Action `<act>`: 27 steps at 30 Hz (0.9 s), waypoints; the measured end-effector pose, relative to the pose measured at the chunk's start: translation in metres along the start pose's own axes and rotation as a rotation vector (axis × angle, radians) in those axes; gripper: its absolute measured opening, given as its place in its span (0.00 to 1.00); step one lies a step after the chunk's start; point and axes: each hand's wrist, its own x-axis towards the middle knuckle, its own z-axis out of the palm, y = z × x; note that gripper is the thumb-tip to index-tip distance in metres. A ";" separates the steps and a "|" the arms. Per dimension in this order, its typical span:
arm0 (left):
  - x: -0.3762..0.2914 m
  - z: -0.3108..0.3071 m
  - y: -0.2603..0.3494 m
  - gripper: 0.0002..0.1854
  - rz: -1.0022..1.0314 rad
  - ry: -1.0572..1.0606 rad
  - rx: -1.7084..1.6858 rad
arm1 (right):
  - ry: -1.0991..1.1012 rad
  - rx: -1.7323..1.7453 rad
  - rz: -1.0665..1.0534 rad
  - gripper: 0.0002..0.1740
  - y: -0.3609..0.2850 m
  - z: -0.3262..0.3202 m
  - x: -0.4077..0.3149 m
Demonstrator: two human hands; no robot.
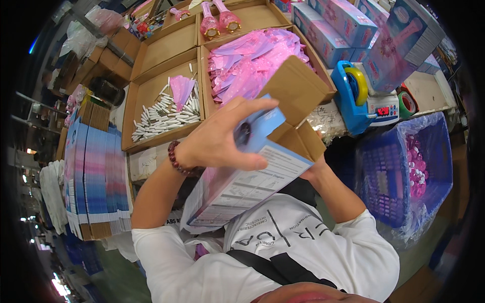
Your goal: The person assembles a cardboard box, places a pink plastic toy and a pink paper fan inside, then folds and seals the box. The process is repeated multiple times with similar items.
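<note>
A printed cardboard box in blue, pink and white is tilted in front of my chest, its brown inner flaps standing out at the upper end. My left hand, with a beaded bracelet at the wrist, curves over that end. Its thumb lies by the white printed panel and its fingers reach across a blue flap. My right hand supports the box from the right side, with most of its fingers hidden behind the cardboard. What the box holds inside cannot be seen.
Cardboard trays hold pink fabric pieces, white sticks and pink wand handles. At right are a blue tape dispenser, a digital scale, finished boxes and a lined blue basket. Flattened boxes stand at left.
</note>
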 end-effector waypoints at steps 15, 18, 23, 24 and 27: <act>-0.043 0.011 -0.064 0.46 -0.283 0.308 -0.489 | -0.231 -1.111 -0.193 0.24 -0.023 0.039 0.031; -0.043 0.017 -0.068 0.46 -0.281 0.266 -0.406 | -0.032 -1.039 -0.114 0.21 -0.013 0.039 0.031; -0.045 0.023 -0.066 0.48 -0.325 0.268 -0.323 | 0.100 -1.097 -0.131 0.20 0.003 0.053 0.033; -0.045 0.024 -0.065 0.48 -0.343 0.271 -0.303 | 0.120 -1.133 -0.114 0.21 0.003 0.055 0.033; -0.044 0.027 -0.062 0.49 -0.317 0.317 -0.436 | 0.232 -1.050 -0.097 0.22 -0.003 0.058 0.036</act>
